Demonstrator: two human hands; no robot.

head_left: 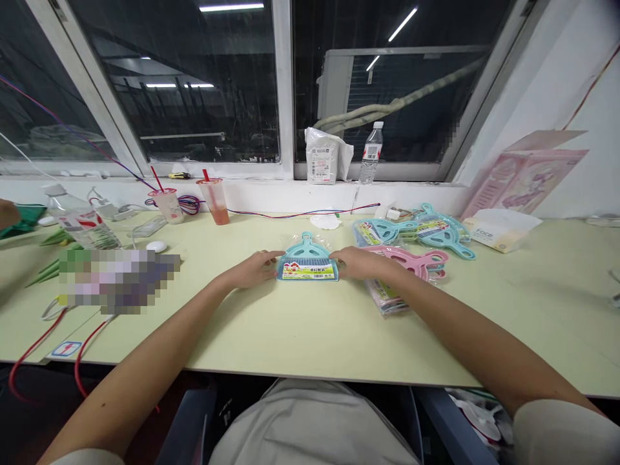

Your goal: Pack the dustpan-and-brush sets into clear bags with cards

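A blue dustpan-and-brush set (308, 259) in clear wrapping, with a printed label across its lower part, lies on the pale table (290, 329), its handle pointing toward the window. At its left edge, my left hand (256, 268) grips it between thumb and fingers. My right hand (356, 263) holds the right edge the same way. Just beyond my right hand lie pink packaged sets (411, 261), partly hidden by my right forearm. More blue packaged sets (445, 236) are heaped behind them.
Two cups with red straws (168, 205) (216, 203) stand near the sill. At left are a large bottle (82, 219) and a blurred item (116, 278). A tissue pack (501, 229) and pink box (527, 171) are at right; a water bottle (371, 155) stands on the sill.
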